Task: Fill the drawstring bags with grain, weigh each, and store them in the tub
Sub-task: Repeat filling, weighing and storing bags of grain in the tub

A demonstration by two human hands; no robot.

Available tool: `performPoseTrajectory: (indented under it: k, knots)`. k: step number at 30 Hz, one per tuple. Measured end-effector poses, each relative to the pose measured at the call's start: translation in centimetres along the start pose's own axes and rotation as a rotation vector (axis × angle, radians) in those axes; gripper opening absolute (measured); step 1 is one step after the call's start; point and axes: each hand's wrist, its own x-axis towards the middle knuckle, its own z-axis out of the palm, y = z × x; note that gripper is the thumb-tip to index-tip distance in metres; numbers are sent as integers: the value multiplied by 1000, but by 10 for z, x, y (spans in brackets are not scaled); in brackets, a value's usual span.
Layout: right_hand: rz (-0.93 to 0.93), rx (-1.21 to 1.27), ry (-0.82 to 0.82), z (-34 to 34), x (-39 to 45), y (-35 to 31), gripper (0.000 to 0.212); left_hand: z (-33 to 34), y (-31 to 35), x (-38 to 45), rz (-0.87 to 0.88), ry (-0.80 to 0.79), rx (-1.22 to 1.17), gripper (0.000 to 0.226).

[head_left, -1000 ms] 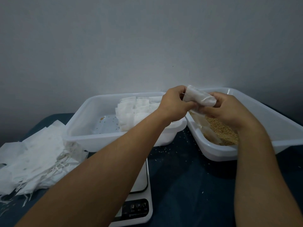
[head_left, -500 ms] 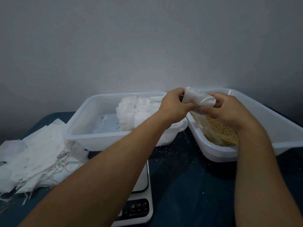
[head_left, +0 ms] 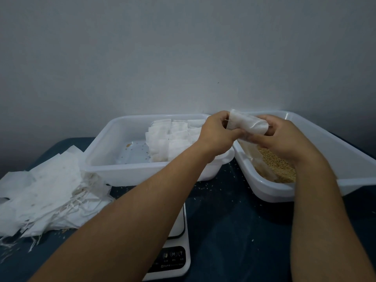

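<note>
Head cam has both my hands up over the gap between the two tubs. Left hand (head_left: 216, 132) and right hand (head_left: 278, 137) are both pinched shut on one white bag (head_left: 247, 124), held above the near corner of the grain tub (head_left: 345, 151). Grain (head_left: 276, 163) sits in that tub under my right hand. Filled bags (head_left: 173, 139) are stacked in the left tub (head_left: 122, 171). Scale (head_left: 179, 255) is under my left forearm, empty bags (head_left: 40, 200) piled far left.
</note>
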Motion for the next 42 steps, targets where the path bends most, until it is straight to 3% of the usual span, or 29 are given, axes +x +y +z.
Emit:
performPoseTrajectory:
  k: [4,9,16,19,23,28,31,34,39,42]
  knots:
    - [12,-4,13,1,0,-1,66,0,-2,0,-4,11,2,31]
    - [33,-13,138,1,5,1,42,0,-5,-4,-54,36,-117,36]
    - [-203,-30,252,12,-4,-36,28,-9,-10,-35,-151,-24,-474,46]
    - [-302,-44,193,20,-11,-58,28,-23,-18,-57,-127,-69,-471,46]
    - [-385,-169,5,34,-22,-83,32,-44,-29,-83,-85,-77,-298,50]
    - [-440,-298,-199,65,-27,-100,34,-65,-41,-110,-32,-86,-257,36]
    - [-410,-331,-235,75,-23,-97,30,-78,-48,-124,-45,-26,-296,37]
    - [-395,-285,-263,86,-20,-92,6,-90,-56,-133,-68,35,-305,36]
    - [-448,-356,-259,106,-24,-93,7,-113,-56,-145,-62,44,-286,35]
    - [-464,-385,-240,112,-29,-94,8,-127,-53,-149,-64,106,-284,19]
